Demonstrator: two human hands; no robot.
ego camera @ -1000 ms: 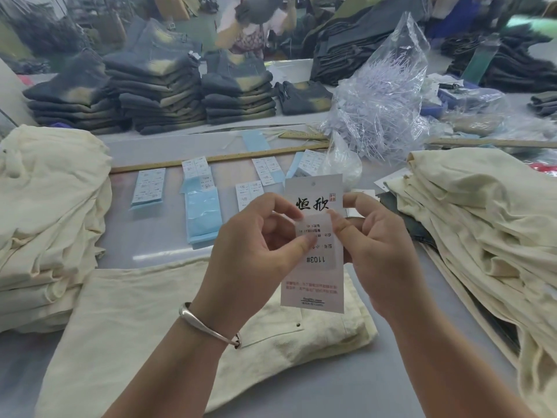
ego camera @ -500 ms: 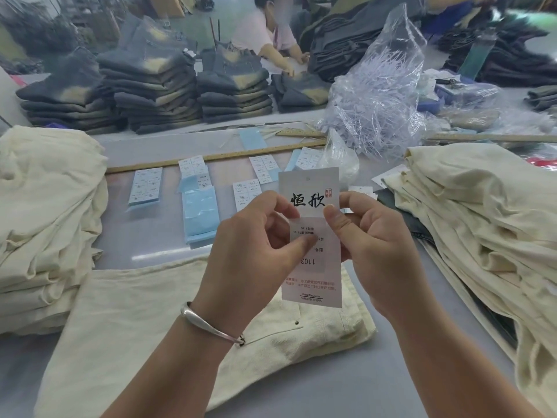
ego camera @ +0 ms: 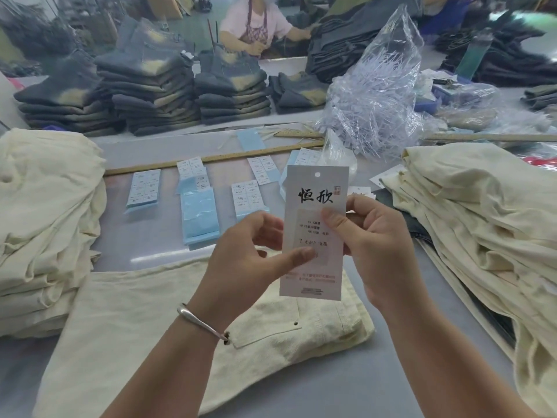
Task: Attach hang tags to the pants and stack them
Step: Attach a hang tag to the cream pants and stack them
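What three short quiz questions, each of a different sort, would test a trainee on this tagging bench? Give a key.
1. True or false: both hands hold the hang tag.
2. Which lies directly below the tag: A) folded cream pants B) dark jeans C) bag of plastic fasteners?
3. Fill in: the bracelet is on the ___ wrist.

Key: 1 true, left hand and right hand; 2 A; 3 left.

A long grey worktable (ego camera: 156,152) in a bright, cluttered workshop.

Left hand (ego camera: 241,260) and right hand (ego camera: 373,245) pinch upright hang tag (ego camera: 315,206) above cream pants (ego camera: 150,327).
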